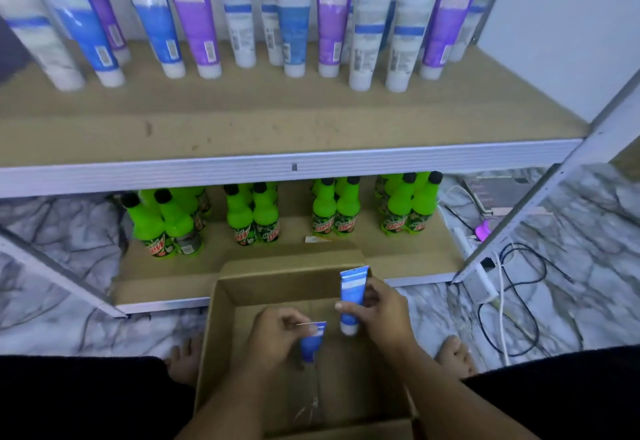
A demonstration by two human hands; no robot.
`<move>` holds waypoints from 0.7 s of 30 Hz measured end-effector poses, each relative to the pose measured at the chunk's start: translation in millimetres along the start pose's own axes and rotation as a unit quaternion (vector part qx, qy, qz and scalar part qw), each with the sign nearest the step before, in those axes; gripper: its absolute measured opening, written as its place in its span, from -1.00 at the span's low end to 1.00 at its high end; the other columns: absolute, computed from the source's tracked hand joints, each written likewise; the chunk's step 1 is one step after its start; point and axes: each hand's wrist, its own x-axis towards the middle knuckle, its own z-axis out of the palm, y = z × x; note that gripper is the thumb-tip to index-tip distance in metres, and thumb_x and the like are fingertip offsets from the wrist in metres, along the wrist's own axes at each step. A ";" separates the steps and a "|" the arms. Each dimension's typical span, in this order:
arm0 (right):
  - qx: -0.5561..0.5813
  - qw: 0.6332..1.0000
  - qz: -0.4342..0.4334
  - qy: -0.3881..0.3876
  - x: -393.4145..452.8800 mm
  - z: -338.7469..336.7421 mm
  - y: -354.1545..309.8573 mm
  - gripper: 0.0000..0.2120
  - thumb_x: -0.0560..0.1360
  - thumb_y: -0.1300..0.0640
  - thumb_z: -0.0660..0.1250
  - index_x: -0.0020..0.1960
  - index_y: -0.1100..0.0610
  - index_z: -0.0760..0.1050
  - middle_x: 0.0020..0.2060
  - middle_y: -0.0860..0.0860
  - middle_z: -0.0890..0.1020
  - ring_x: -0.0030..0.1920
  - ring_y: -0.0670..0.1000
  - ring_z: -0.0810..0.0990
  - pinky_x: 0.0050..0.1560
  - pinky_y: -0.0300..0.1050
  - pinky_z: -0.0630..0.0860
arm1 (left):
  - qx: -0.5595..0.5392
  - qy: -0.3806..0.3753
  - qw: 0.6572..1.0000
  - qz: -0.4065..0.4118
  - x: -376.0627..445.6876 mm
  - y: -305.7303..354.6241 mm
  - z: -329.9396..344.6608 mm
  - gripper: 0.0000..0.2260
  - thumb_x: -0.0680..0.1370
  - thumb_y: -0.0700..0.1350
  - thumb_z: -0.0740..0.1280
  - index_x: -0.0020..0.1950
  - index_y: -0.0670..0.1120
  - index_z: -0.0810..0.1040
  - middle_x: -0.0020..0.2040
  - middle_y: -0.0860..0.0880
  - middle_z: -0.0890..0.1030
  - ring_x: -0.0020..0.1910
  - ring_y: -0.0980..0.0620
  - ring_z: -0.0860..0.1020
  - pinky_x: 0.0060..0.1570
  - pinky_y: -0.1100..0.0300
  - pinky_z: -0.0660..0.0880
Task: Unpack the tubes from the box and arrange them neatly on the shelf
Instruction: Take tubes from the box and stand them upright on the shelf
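While your left hand [277,332] and right hand [379,311] each pinch a small blue plastic tube [351,297], these look light and squashy; hold mid-body.

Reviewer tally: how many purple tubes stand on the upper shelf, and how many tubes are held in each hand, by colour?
Purple tubes on the upper shelf: 4
Blue tube in the left hand: 1
Blue tube in the right hand: 1
Total: 6
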 end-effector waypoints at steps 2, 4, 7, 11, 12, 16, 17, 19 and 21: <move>0.027 0.998 -0.035 0.033 2.8 -11.6 -25.0 -0.68 0.20 0.08 0.64 -0.12 0.06 0.62 -0.26 -0.07 0.72 -0.22 -0.10 0.68 -0.21 -0.28 0.56 | -0.011 0.009 0.999 0.045 3.2 30.4 -9.1 -0.91 0.36 -0.19 0.59 -0.24 -0.14 0.71 -0.26 -0.14 0.71 -0.27 0.06 0.61 -0.20 0.20 0.51; 0.047 0.995 -0.072 0.055 5.4 -24.4 -52.6 -0.70 0.23 0.11 0.63 -0.10 0.09 0.63 -0.26 -0.08 0.72 -0.23 -0.13 0.68 -0.20 -0.32 0.54 | -0.028 0.020 0.997 0.074 4.0 69.0 -16.5 -0.93 0.40 -0.26 0.56 -0.20 -0.18 0.70 -0.24 -0.11 0.72 -0.25 0.07 0.62 -0.18 0.20 0.53; 0.077 0.986 -0.126 0.072 8.1 -46.1 -96.3 -0.70 0.25 0.17 0.62 -0.08 0.18 0.62 -0.24 -0.01 0.73 -0.21 -0.08 0.69 -0.18 -0.27 0.55 | -0.034 0.048 0.987 0.147 3.1 130.4 -24.8 -0.93 0.42 -0.27 0.54 -0.18 -0.21 0.68 -0.27 -0.04 0.71 -0.28 0.14 0.63 -0.22 0.24 0.54; 0.115 0.972 -0.168 0.116 9.4 -79.9 -154.1 -0.66 0.20 0.23 0.64 -0.08 0.24 0.61 -0.23 0.05 0.73 -0.19 0.00 0.72 -0.15 -0.15 0.62 | -0.045 0.071 0.967 0.242 -12.0 216.0 -33.6 -0.94 0.42 -0.26 0.54 -0.17 -0.20 0.70 -0.26 0.00 0.72 -0.29 0.21 0.63 -0.24 0.38 0.50; 0.115 0.970 -0.175 0.126 9.5 -89.5 -167.5 -0.65 0.19 0.21 0.65 -0.08 0.21 0.62 -0.22 0.04 0.73 -0.17 0.01 0.72 -0.12 -0.08 0.64 | -0.051 0.070 0.962 0.260 -17.2 236.4 -34.6 -0.94 0.42 -0.25 0.55 -0.17 -0.19 0.70 -0.25 0.01 0.72 -0.27 0.21 0.63 -0.23 0.38 0.50; 0.087 0.957 -0.197 0.192 9.2 -129.3 -215.9 -0.60 0.12 0.04 0.68 -0.09 0.04 0.65 -0.25 -0.08 0.72 -0.20 -0.14 0.69 -0.12 -0.10 0.63 | -0.075 0.059 0.948 0.302 -28.5 309.6 -32.2 -0.91 0.41 -0.19 0.57 -0.15 -0.15 0.70 -0.19 -0.02 0.74 -0.18 0.12 0.69 -0.16 0.27 0.60; 0.080 0.953 -0.202 0.209 9.3 -139.1 -226.3 -0.58 0.11 0.01 0.68 -0.08 0.01 0.65 -0.26 -0.10 0.72 -0.23 -0.19 0.68 -0.14 -0.14 0.62 | -0.083 0.058 0.945 0.311 -29.1 326.1 -30.3 -0.90 0.40 -0.19 0.57 -0.14 -0.15 0.70 -0.18 -0.04 0.74 -0.15 0.08 0.70 -0.12 0.21 0.63; 0.066 0.948 -0.200 0.237 13.8 -158.0 -243.0 -0.52 0.10 -0.05 0.68 -0.04 0.01 0.64 -0.24 -0.10 0.71 -0.24 -0.22 0.66 -0.17 -0.18 0.61 | -0.090 0.056 0.936 0.335 -29.3 357.5 -23.3 -0.90 0.41 -0.20 0.56 -0.12 -0.16 0.70 -0.17 -0.05 0.74 -0.13 0.06 0.71 -0.11 0.15 0.65; 0.056 0.947 -0.189 0.252 22.8 -176.2 -254.5 -0.49 0.10 -0.07 0.67 -0.01 0.01 0.63 -0.22 -0.09 0.70 -0.23 -0.18 0.66 -0.15 -0.11 0.64 | -0.083 0.059 0.929 0.357 -24.9 385.2 -13.1 -0.91 0.42 -0.19 0.56 -0.12 -0.14 0.71 -0.18 -0.04 0.73 -0.15 0.06 0.70 -0.13 0.13 0.66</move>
